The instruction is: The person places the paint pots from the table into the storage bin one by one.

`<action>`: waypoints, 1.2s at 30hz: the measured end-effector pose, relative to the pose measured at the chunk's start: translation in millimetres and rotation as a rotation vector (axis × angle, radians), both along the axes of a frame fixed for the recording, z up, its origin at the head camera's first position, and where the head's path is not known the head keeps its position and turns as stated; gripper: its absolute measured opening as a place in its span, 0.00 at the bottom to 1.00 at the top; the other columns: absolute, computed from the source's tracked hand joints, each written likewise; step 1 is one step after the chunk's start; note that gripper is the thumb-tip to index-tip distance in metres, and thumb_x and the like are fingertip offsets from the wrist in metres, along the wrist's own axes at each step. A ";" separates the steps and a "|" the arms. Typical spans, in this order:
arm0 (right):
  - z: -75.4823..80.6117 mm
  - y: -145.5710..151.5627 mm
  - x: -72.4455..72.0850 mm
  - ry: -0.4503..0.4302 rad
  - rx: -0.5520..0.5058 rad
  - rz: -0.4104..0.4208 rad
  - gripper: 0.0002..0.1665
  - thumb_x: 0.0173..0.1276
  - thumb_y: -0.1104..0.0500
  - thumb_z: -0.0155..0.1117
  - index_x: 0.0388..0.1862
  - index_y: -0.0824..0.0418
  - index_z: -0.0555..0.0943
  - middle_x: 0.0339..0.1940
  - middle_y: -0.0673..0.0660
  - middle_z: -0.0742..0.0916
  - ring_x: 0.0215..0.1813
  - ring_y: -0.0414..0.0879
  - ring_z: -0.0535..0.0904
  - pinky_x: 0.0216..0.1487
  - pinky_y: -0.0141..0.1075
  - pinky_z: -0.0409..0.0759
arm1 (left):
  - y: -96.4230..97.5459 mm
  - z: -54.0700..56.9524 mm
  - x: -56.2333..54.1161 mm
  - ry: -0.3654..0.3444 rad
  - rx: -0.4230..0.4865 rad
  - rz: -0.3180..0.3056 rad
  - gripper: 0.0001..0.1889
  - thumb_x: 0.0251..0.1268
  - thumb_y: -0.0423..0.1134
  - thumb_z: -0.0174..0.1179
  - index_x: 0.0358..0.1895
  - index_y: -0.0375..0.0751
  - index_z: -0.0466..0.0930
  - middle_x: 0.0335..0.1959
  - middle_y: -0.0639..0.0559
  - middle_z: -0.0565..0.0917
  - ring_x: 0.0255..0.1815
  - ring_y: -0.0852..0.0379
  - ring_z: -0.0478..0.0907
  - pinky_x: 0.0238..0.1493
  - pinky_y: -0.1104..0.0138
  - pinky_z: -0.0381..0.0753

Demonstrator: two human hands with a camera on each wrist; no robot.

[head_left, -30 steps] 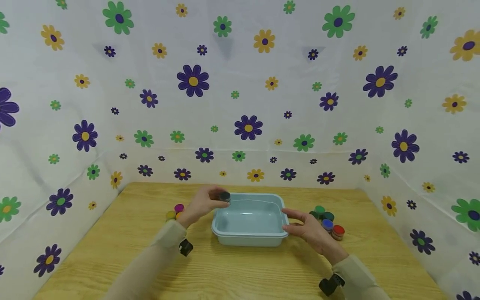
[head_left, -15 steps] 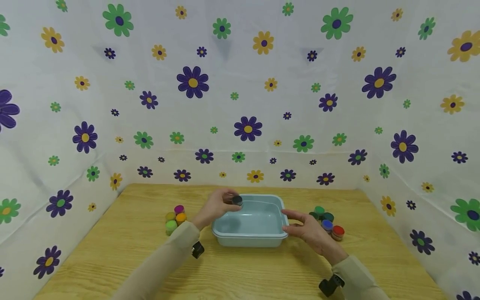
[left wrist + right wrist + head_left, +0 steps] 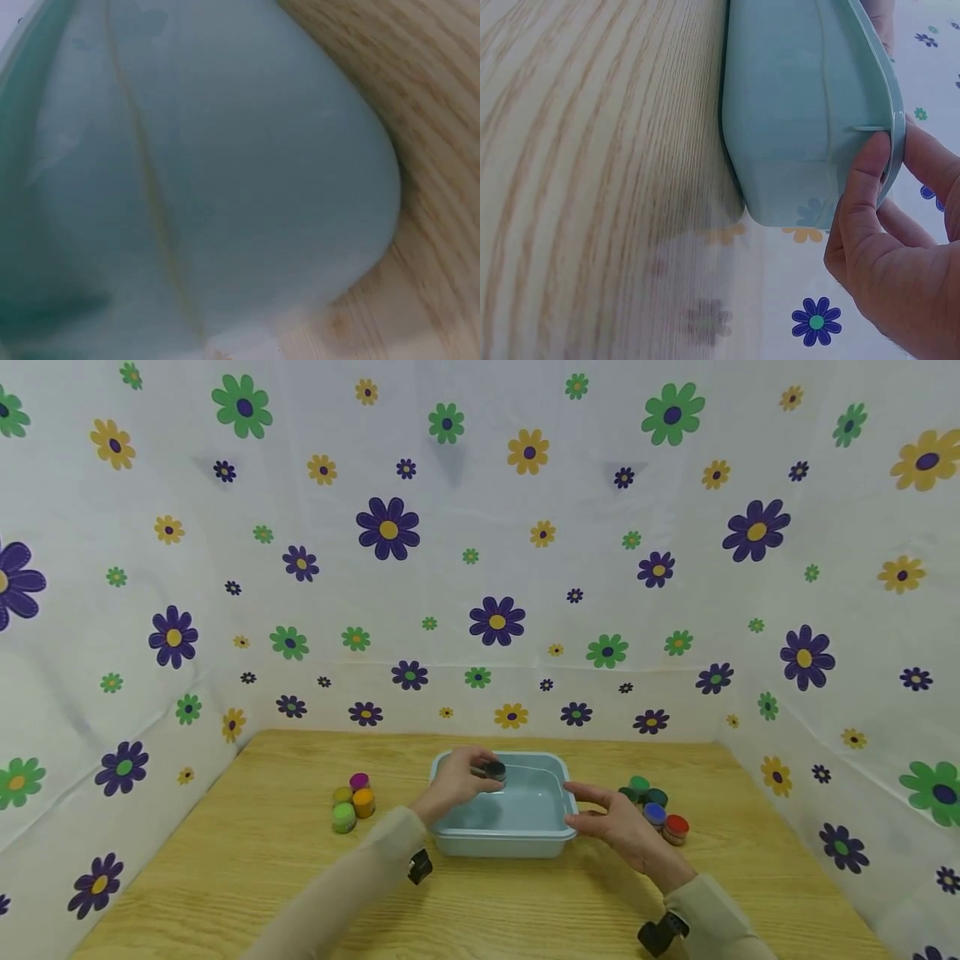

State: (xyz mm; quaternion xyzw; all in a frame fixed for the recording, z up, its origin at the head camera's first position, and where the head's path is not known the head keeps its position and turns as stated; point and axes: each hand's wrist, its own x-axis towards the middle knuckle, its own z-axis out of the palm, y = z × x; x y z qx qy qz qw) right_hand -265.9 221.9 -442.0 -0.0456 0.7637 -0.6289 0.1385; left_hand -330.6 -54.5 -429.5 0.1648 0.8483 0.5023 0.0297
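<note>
A light blue plastic basin [image 3: 501, 845] stands on the wooden table in the middle of the head view. My left hand [image 3: 456, 783] reaches over its left side and grips a small black-lidded jar [image 3: 496, 770] between thumb and fingers, inside the outline of the rim. Only the outer wall of the basin [image 3: 247, 150] and some table show in the left wrist view; the hand and jar are out of that picture. At the right side, my right hand [image 3: 621, 827] pinches the basin's rim. The right wrist view has its thumb [image 3: 871, 161] against the outer wall.
Left of the basin is a group of small jars with magenta, yellow, orange [image 3: 363, 802] and light green lids [image 3: 343, 816]. Several more, with green, blue [image 3: 655, 813] and red lids [image 3: 677, 827], stand beyond the right hand. A flowered cloth [image 3: 442, 577] hangs behind and along both sides.
My left hand has carried the black-lidded jar rightward from the basin's left rim to over its inside. The left jar group is now fully uncovered. My right hand stays at the rim.
</note>
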 end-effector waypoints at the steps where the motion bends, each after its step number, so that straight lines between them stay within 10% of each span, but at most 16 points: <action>1: 0.2 0.0 0.0 0.000 0.001 -0.004 0.39 0.65 0.58 0.69 0.73 0.61 0.67 0.76 0.67 0.64 0.57 0.49 0.79 0.59 0.46 0.82 | 1.8 -1.0 -0.2 0.010 -0.008 -0.005 0.19 0.53 0.34 0.74 0.50 0.39 0.82 0.46 0.44 0.86 0.46 0.50 0.83 0.46 0.60 0.85; 12: 1.3 -1.4 2.1 0.000 0.018 -0.019 0.39 0.64 0.58 0.70 0.73 0.61 0.67 0.75 0.68 0.65 0.58 0.50 0.79 0.58 0.45 0.82 | 18.6 -9.6 0.8 0.006 0.005 -0.004 0.18 0.52 0.31 0.73 0.48 0.39 0.82 0.47 0.42 0.85 0.50 0.47 0.82 0.46 0.58 0.83; 24: 2.2 -2.0 1.1 -0.010 0.024 -0.022 0.40 0.63 0.57 0.71 0.73 0.60 0.68 0.76 0.66 0.65 0.57 0.50 0.79 0.57 0.42 0.83 | 33.2 -10.0 3.8 -0.138 0.097 0.000 0.22 0.50 0.23 0.70 0.51 0.35 0.80 0.44 0.35 0.84 0.33 0.51 0.84 0.31 0.65 0.88; 36: 2.1 -3.6 1.3 -0.007 0.038 -0.041 0.40 0.62 0.56 0.72 0.72 0.58 0.69 0.75 0.65 0.66 0.59 0.51 0.79 0.57 0.43 0.83 | 33.7 -17.4 8.6 -0.158 -0.004 -0.016 0.17 0.50 0.22 0.70 0.44 0.33 0.79 0.30 0.42 0.81 0.22 0.52 0.83 0.26 0.63 0.86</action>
